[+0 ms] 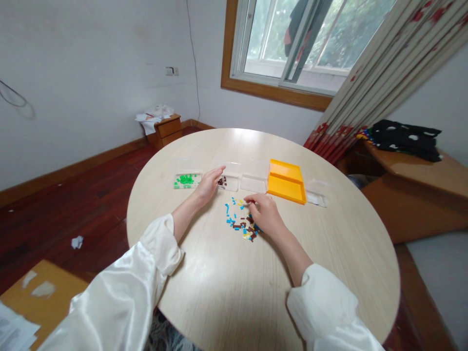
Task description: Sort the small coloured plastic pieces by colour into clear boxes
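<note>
Bricks (pixel 237 225) small; blue, brown, yellow; scattered

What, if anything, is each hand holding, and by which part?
The left hand seems empty; the right hand is at the building bricks, but whether it pinches one is unclear.

Daylight is streaming through the bright window (pixel 292 48) and laying a pale sheen on the far part of the surface (pixel 234 141). Soft shadows are dimming the near part, while wide-angle distortion is stretching shapes toward the frame edges and the small bricks (pixel 237 225) are looking slightly blurred
</note>
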`<act>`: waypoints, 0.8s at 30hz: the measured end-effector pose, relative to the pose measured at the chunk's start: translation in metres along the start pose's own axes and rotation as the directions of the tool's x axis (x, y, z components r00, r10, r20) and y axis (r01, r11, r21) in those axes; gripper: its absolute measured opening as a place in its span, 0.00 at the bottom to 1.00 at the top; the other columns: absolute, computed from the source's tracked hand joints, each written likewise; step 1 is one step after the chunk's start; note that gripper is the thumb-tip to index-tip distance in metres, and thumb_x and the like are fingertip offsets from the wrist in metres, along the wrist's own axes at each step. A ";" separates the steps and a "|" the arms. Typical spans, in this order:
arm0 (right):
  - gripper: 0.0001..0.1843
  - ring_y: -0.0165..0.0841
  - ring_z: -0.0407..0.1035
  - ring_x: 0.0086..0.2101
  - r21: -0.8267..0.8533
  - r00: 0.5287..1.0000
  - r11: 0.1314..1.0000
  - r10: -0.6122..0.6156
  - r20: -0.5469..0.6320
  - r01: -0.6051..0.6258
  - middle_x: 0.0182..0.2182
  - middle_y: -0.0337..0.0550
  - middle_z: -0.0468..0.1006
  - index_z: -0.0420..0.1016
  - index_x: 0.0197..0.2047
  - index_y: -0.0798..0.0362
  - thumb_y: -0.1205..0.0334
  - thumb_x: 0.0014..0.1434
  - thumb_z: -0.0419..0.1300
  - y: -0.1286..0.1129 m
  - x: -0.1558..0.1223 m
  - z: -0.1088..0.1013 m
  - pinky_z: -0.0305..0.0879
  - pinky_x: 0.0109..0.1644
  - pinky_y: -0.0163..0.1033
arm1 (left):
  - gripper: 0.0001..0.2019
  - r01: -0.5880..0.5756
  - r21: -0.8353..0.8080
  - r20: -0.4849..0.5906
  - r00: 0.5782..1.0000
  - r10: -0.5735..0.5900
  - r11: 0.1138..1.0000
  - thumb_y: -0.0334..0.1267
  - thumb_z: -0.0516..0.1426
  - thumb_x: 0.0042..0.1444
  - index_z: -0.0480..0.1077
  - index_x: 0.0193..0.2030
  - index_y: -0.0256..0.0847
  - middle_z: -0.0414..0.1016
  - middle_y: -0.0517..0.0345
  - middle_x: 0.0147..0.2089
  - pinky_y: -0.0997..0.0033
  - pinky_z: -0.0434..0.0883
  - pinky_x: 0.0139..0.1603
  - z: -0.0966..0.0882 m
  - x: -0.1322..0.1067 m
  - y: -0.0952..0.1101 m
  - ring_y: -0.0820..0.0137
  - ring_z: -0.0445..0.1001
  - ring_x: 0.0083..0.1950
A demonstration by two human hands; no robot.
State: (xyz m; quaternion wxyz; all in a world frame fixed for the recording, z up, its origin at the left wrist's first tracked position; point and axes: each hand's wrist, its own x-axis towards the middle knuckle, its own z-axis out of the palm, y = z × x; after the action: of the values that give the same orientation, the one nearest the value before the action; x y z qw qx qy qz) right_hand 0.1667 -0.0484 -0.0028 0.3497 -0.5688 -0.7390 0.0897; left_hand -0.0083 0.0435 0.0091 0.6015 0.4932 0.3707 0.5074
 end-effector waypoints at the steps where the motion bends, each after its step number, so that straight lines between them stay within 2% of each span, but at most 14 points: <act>1: 0.13 0.35 0.71 0.38 0.012 0.999 1.000 0.012 0.038 -0.012 0.33 0.44 0.79 0.75 0.32 0.53 0.74 0.51 0.51 0.001 0.001 -0.003 0.63 0.46 0.42 | 0.16 -0.038 0.097 0.001 0.999 0.038 0.995 0.34 0.51 0.53 0.72 0.46 0.34 0.74 0.49 0.53 0.64 0.62 0.59 -0.002 0.000 -0.002 0.66 0.69 0.56; 3: 0.13 0.33 0.71 0.34 0.041 0.990 0.998 0.031 0.140 -0.037 0.30 0.43 0.79 0.75 0.28 0.53 0.76 0.49 0.51 0.002 0.002 -0.010 0.64 0.43 0.39 | 0.14 -0.108 0.349 0.019 0.994 0.108 0.931 0.32 0.52 0.51 0.74 0.42 0.34 0.76 0.48 0.47 0.64 0.65 0.55 -0.005 -0.001 -0.006 0.66 0.72 0.49; 6: 0.13 0.31 0.71 0.31 0.066 0.964 0.996 0.046 0.260 -0.065 0.27 0.41 0.78 0.74 0.26 0.54 0.76 0.47 0.51 0.003 0.002 -0.020 0.65 0.39 0.36 | 0.11 -0.238 0.679 0.114 0.969 0.220 0.695 0.28 0.52 0.50 0.75 0.37 0.34 0.76 0.49 0.41 0.64 0.67 0.52 -0.008 -0.007 -0.010 0.66 0.72 0.45; 8: 0.12 0.31 0.70 0.30 0.065 0.959 0.995 0.052 0.280 -0.073 0.26 0.41 0.77 0.74 0.26 0.54 0.76 0.47 0.51 0.002 0.001 -0.025 0.65 0.36 0.35 | 0.11 -0.317 0.782 0.198 0.943 0.268 0.537 0.27 0.52 0.50 0.75 0.36 0.35 0.75 0.49 0.41 0.63 0.66 0.52 -0.010 -0.011 -0.012 0.65 0.71 0.45; 10: 0.11 0.30 0.69 0.29 0.070 0.954 0.995 0.042 0.296 -0.065 0.26 0.41 0.77 0.75 0.27 0.55 0.75 0.47 0.52 0.000 -0.002 -0.028 0.65 0.35 0.34 | 0.10 -0.357 0.823 0.259 0.928 0.266 0.442 0.27 0.53 0.51 0.75 0.36 0.36 0.74 0.49 0.41 0.62 0.66 0.52 -0.011 -0.013 -0.014 0.65 0.71 0.46; 14: 0.09 0.29 0.68 0.29 0.057 0.943 0.998 -0.002 0.333 -0.018 0.27 0.40 0.76 0.75 0.28 0.54 0.74 0.47 0.55 -0.004 -0.009 -0.029 0.64 0.35 0.34 | 0.11 -0.385 0.837 0.310 0.919 0.242 0.388 0.26 0.52 0.52 0.75 0.37 0.36 0.74 0.49 0.40 0.63 0.66 0.52 -0.011 -0.015 -0.016 0.64 0.71 0.46; 20: 0.04 0.30 0.68 0.30 -0.024 0.938 1.000 0.007 0.347 0.002 0.28 0.41 0.76 0.75 0.29 0.54 0.69 0.51 0.59 -0.005 -0.015 -0.026 0.61 0.36 0.35 | 0.10 -0.420 0.806 0.361 0.907 0.216 0.418 0.27 0.53 0.52 0.75 0.37 0.32 0.75 0.46 0.39 0.65 0.66 0.48 -0.003 -0.023 -0.012 0.64 0.72 0.43; 24: 0.03 0.30 0.67 0.29 -0.086 0.945 0.996 0.021 0.326 0.007 0.27 0.41 0.75 0.74 0.28 0.54 0.66 0.52 0.60 -0.003 -0.014 -0.024 0.60 0.36 0.35 | 0.07 -0.484 0.773 0.428 0.875 0.227 0.410 0.29 0.56 0.52 0.75 0.34 0.35 0.75 0.50 0.37 0.64 0.64 0.49 0.004 -0.031 -0.004 0.65 0.71 0.42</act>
State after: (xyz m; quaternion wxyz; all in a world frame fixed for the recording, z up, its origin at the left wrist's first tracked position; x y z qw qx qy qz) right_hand 0.1809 -0.0689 0.0109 0.1973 -0.5632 -0.7878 0.1521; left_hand -0.0097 0.0126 0.0040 0.1918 0.8544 0.3776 0.3011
